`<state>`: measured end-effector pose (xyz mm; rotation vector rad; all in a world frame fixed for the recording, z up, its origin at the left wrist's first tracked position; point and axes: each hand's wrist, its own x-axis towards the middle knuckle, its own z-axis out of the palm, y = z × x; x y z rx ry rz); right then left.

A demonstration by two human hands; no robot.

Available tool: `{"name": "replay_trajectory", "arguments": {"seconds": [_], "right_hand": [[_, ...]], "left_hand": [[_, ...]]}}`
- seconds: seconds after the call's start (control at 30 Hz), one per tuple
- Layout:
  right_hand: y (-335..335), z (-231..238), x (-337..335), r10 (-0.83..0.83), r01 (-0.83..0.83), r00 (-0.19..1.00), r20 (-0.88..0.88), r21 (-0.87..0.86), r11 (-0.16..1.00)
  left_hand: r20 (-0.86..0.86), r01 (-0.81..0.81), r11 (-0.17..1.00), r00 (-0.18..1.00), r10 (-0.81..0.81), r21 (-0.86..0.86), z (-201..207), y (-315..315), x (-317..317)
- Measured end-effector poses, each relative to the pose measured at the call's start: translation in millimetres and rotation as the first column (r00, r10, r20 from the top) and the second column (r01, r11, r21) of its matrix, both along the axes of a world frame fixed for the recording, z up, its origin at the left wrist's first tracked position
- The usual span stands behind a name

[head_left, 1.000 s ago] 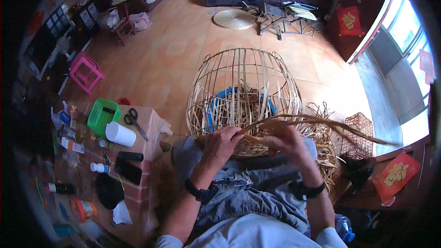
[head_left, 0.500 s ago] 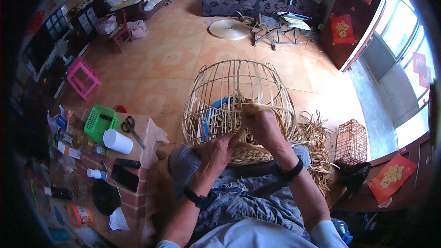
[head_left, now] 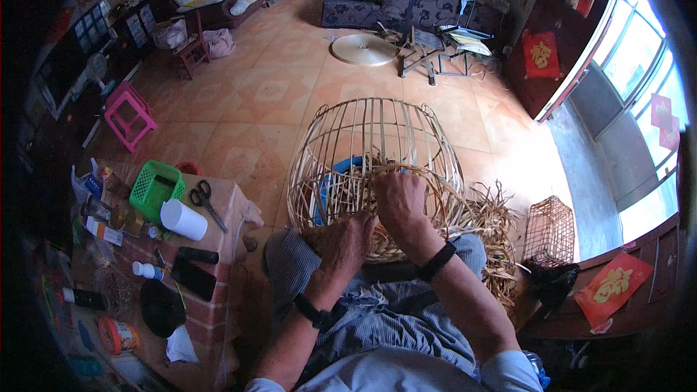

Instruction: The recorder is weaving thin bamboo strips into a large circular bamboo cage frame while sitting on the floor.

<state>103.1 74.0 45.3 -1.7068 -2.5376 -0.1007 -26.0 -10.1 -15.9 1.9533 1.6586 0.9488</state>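
Note:
A large openwork basket frame of thin pale ribs stands between my knees, its near side against my lap. Along that near edge runs a thick plaited band of dry straw-coloured leaf. My right hand is a closed fist round dry leaf strips, which trail off to its right. Just left of it and lower, my left hand pinches at the band's edge, fingertips close to the right hand; the exact strand under them is hidden. Inside the frame show more leaf scraps and a blue curved object.
A heap of dry leaf strips lies right of the frame, beside a small wire-like basket. On the left, a cloth-covered table holds scissors, a green plastic basket, a white cup and a phone. A pink stool stands beyond.
My right hand has moved slightly left and down, turning knuckles up, with the strips drawn along. My left hand stays by the band. The whole view has shifted a little.

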Motion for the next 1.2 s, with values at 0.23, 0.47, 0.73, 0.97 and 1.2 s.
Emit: {"name": "replay_trajectory", "arguments": {"seconds": [0.23, 0.47, 0.73, 0.97, 1.2], "right_hand": [[-21.4, -0.9, 12.9, 0.041, -0.024, 0.974, -0.222, 0.08, 0.997], [-29.3, -12.4, 40.1, -0.144, 0.015, 0.622, -0.77, -0.172, 0.985], [-70.3, -61.0, 78.6, -0.448, -0.318, -0.197, -0.872, -0.375, 0.871], [-88.0, -71.5, 94.3, -0.605, -0.49, -0.228, -0.763, -0.447, 0.748], [-76.6, -69.0, 72.5, -0.111, -0.139, 0.57, -0.814, -0.228, 0.964]], "left_hand": [[0.016, -0.038, 0.999, 0.999, 0.038, 0.012, 0.0, -1.4, -1.4], [0.031, -0.078, 0.993, 0.997, 0.076, 0.084, -5.4, -0.9, 6.8], [0.109, -0.062, 0.998, 0.992, 0.062, -0.006, -4.3, 1.6, 9.4], [0.028, -0.01, 0.998, 1.0, 0.009, 0.067, 12.8, -1.4, -2.6], [0.001, -0.03, 0.959, 1.0, 0.031, 0.281, 64.0, 29.5, 33.1]]}}
